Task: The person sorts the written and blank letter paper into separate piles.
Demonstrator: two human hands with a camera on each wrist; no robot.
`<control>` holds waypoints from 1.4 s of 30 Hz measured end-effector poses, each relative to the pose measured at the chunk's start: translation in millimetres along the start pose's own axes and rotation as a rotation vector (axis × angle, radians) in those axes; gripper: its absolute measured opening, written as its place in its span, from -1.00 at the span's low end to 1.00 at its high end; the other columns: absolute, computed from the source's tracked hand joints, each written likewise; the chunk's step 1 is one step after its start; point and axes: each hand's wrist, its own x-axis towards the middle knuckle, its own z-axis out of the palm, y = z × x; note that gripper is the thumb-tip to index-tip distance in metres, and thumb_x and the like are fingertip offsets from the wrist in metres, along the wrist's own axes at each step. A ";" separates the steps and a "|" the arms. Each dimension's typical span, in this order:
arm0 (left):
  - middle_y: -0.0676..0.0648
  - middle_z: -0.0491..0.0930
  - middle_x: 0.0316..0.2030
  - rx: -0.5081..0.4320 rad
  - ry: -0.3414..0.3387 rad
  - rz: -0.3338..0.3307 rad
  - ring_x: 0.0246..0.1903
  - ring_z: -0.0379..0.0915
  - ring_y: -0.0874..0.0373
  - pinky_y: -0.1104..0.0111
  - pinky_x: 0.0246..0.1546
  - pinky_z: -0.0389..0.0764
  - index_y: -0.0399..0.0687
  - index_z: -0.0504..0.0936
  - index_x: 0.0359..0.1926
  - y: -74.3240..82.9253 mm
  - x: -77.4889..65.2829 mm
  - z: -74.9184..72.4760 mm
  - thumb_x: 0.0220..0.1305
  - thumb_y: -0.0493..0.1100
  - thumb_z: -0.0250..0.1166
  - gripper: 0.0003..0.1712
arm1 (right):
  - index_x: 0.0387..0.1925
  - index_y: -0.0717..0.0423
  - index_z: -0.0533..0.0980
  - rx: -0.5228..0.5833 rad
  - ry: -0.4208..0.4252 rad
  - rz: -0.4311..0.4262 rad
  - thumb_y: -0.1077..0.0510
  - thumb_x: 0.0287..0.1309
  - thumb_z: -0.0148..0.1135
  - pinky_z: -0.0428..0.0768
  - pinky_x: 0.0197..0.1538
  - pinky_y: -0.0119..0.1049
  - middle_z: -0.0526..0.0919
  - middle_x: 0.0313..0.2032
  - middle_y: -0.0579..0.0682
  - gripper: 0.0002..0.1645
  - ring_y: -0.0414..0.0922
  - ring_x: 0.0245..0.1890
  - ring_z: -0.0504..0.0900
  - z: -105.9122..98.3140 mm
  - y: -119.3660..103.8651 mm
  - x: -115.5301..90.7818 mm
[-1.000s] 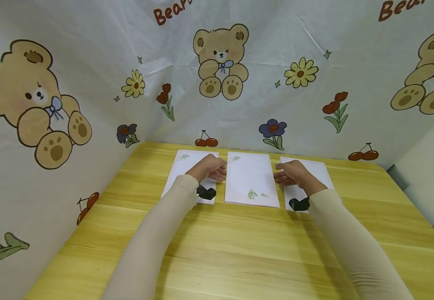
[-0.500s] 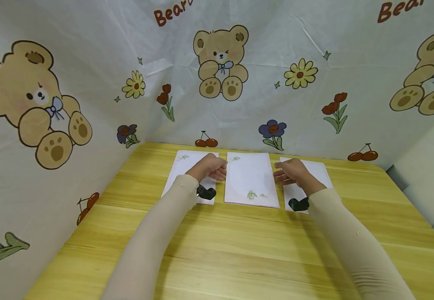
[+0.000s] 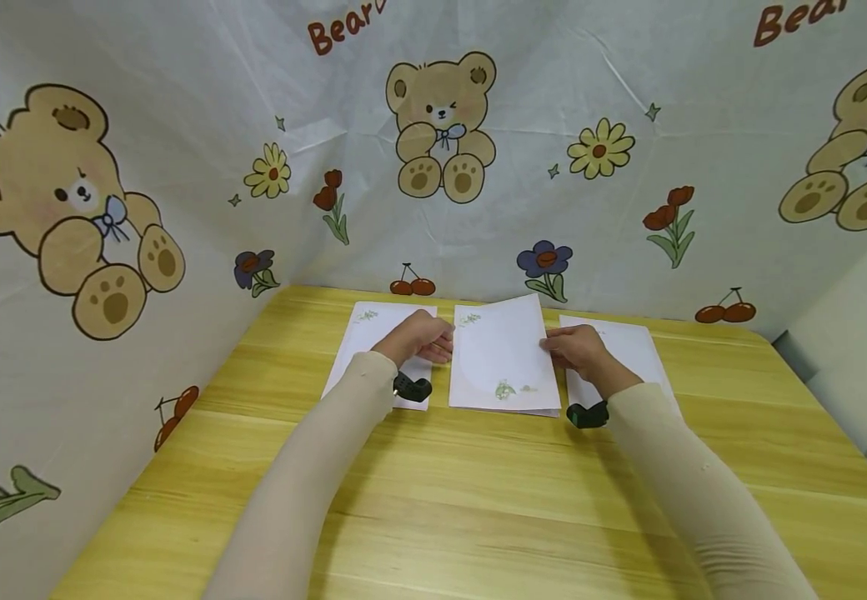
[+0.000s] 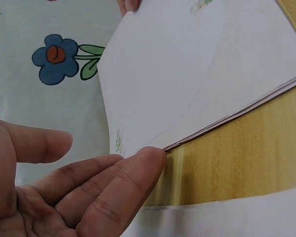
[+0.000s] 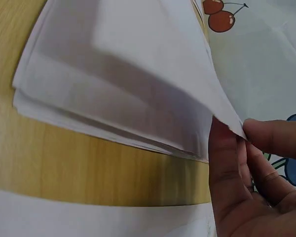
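Note:
In the middle of the head view lies a stack of white paper sheets printed with small green plants. My right hand [image 3: 582, 350] pinches the right edge of the top sheet [image 3: 504, 354] between thumb and fingers. That edge is bent up off the sheets [image 5: 108, 128] below, as the right wrist view shows. My left hand [image 3: 424, 336] stays at the stack's left edge with its fingers extended and thumb apart. In the left wrist view, its fingertips [image 4: 150, 158] are right at the stack's corner, holding nothing.
White paper also lies to the left [image 3: 354, 346] and to the right [image 3: 632, 346] of the middle stack, partly under the forearms. The wooden table [image 3: 478, 500] meets a bear-print cloth [image 3: 441, 242] behind and on the left.
My right hand has moved slightly left and taken hold of the top sheet's right edge. That edge has risen from the stack. The left hand has stayed in place.

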 end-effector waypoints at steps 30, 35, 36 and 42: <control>-0.14 0.61 -0.20 -0.184 0.113 0.043 -0.51 0.62 0.20 0.41 -0.36 0.76 -0.34 0.54 0.14 -10.6 3.6 -9.6 0.32 -0.18 0.31 -0.56 | 0.41 0.16 0.27 0.158 -0.012 -0.004 0.12 0.38 0.14 0.61 -0.20 -0.53 0.45 0.05 0.03 -0.37 -0.19 -0.19 0.49 12.2 -7.3 2.6; -0.16 0.64 -0.25 -0.179 0.150 0.067 -0.55 0.59 0.23 0.45 -0.43 0.74 -0.34 0.57 0.13 -13.5 1.6 -14.5 0.29 -0.25 0.33 -0.59 | 0.39 0.17 0.28 0.166 -0.020 -0.015 0.12 0.38 0.14 0.59 -0.24 -0.55 0.46 0.04 0.02 -0.39 -0.20 -0.21 0.49 20.0 -10.5 1.9; -0.18 0.65 -0.22 -0.177 0.155 0.071 -0.54 0.59 0.23 0.45 -0.43 0.74 -0.33 0.57 0.13 -14.2 1.3 -15.8 0.29 -0.26 0.33 -0.58 | 0.39 0.17 0.29 0.169 -0.020 -0.016 0.12 0.38 0.15 0.59 -0.24 -0.55 0.46 0.03 0.01 -0.39 -0.21 -0.22 0.49 21.7 -11.0 1.9; -0.21 0.67 -0.04 -0.122 0.188 0.098 -0.50 0.61 0.24 0.43 -0.39 0.75 -0.23 0.61 0.13 -18.9 -0.9 -27.5 0.28 -0.23 0.34 -0.60 | 0.35 0.22 0.32 0.180 -0.032 -0.026 0.12 0.35 0.19 0.64 -0.24 -0.50 0.48 0.00 0.02 -0.39 -0.25 -0.28 0.53 32.0 -13.4 2.8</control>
